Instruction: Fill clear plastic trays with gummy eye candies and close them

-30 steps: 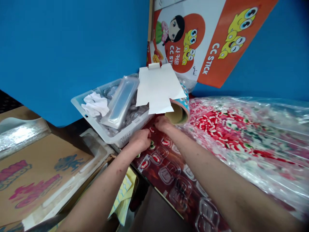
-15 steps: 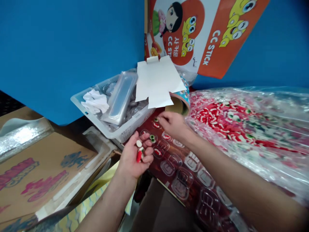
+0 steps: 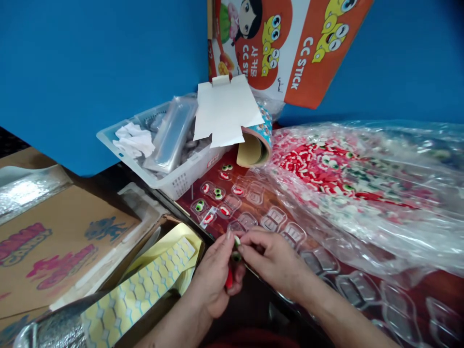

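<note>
Hands [image 3: 275,258] now tog. (prev. apart); eyeball candy [image 3: 237,256] btwn.

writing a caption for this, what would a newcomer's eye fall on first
Probably the orange-and-white CC STICK box at the top. Next, the clear plastic bag of red, white and green pieces on the right. Then the left hand, holding a red piece, beside the right hand at lower centre.

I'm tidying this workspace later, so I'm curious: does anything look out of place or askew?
Yes: a crumpled white wad, paper or tissue, lies in the plastic basket beside a clear plastic case, looking like litter among packaging. Also, the CC STICK box has lettering running sideways, as if it stands turned on its side.
</note>
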Tool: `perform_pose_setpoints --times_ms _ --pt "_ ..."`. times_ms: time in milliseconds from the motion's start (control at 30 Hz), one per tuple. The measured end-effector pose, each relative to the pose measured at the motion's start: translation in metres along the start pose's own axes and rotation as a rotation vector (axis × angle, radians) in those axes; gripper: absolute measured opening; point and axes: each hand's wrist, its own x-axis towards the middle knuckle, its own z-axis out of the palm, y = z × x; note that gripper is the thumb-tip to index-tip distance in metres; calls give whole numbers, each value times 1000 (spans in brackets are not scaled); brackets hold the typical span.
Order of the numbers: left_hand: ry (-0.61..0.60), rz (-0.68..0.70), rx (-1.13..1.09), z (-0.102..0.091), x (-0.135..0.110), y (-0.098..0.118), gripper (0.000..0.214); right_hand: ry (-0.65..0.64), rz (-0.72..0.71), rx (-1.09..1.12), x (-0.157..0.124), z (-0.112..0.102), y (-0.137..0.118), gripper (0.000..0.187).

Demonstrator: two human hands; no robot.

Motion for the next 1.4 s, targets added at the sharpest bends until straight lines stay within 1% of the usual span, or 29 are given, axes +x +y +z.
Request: perform_pose_setpoints --times_ms 100,133,200,233,300,367,500,567,667,700,733,767,800,867,900,933,967,1033,1100,1133,1200,1267,1300,1333,1400 --pt "13 21 -92 -6 3 9 27 36 -28 -16 13 -10 5 20" --pt "22 20 -132 -9 4 14 25 67 -14 -17 20 -13 9 20" --pt "49 -4 -199 -15 4 25 20 97 77 -43 37 -21 22 21" --pt "57 -16 -215 -19 4 29 21 85 132 -74 46 -24 28 22" --pt "54 -28 -222 -26 3 34 31 24 215 -156 65 -29 40 21" --pt "28 -28 -231 -31 2 35 37 -41 244 -225 81 -30 47 18" --pt "-35 -38 -241 -34 1 35 26 -131 293 -347 103 -27 46 16" --pt "-67 -24 -224 -34 1 36 18 -136 314 -413 108 -26 41 14" --pt "-111 1 -184 -33 1 37 16 -49 332 -514 103 -30 29 7" --pt "-115 3 -169 -33 1 37 18 -4 316 -543 97 -31 23 6" --pt "-115 3 -156 -32 1 36 20 35 272 -550 89 -32 16 7" --pt "-110 8 -143 -32 1 36 22 53 198 -520 80 -32 10 9" --pt "-105 15 -130 -30 1 35 25 30 103 -452 70 -30 4 11" --pt "-87 33 -98 -28 1 31 34 -102 -72 -249 50 -23 -5 11" --pt "-84 37 -74 -26 1 29 38 -161 -121 -152 41 -18 -8 12" --pt "-88 35 -46 -25 1 28 41 -187 -138 -85 34 -11 -10 14" --pt "-97 32 -21 -23 2 26 43 -177 -144 -48 29 -5 -10 17" --pt "-125 32 10 -21 3 24 43 -90 -159 -26 24 5 -9 22" --pt "-150 35 0 -20 5 24 40 -25 -175 -27 26 7 -5 21" --pt "-153 25 -23 -20 5 26 38 8 -148 -41 31 5 -3 20" --pt "-136 -32 -99 -20 6 29 35 54 9 -149 44 -5 4 19" --pt "-75 -105 -209 -21 6 32 32 47 190 -300 63 -18 11 21" --pt "-33 -136 -266 -22 6 34 29 26 247 -365 73 -23 15 21" --pt "8 -158 -320 -24 5 36 26 -1 273 -414 84 -27 19 20" --pt "73 -176 -409 -27 3 39 20 -36 275 -464 102 -29 25 17"
